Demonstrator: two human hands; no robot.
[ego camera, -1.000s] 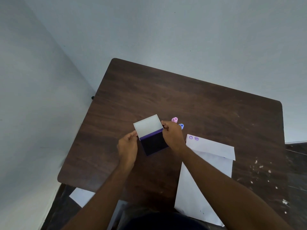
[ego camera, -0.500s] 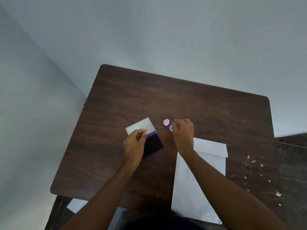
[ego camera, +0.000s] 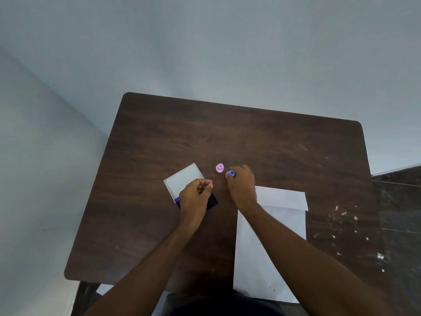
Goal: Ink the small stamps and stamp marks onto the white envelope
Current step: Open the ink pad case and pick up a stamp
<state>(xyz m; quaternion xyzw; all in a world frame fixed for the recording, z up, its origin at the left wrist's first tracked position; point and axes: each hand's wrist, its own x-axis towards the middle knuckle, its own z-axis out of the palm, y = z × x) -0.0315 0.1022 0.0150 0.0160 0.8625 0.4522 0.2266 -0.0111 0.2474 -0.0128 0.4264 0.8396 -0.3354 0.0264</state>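
Note:
A white envelope (ego camera: 271,242) lies flap open on the dark wooden table (ego camera: 250,137), under my right forearm. Left of it an ink pad (ego camera: 182,179) lies open, white lid up and dark purple pad mostly hidden. My left hand (ego camera: 197,197) rests on the pad, fingers pinched at the lid's near edge. A pink stamp (ego camera: 219,168) stands free behind the pad. My right hand (ego camera: 242,185) has its fingertips closed around a small blue stamp (ego camera: 230,174) just right of the pink one.
Pale walls close in behind and to the left of the table. White specks dot the table's right side (ego camera: 346,224). A white sheet (ego camera: 107,289) shows below the near left table edge. A dark floor lies at the right.
My right hand left the ink pad lid, moved right and closed on the blue stamp. The pad now lies flat under my left hand. The camera has tilted.

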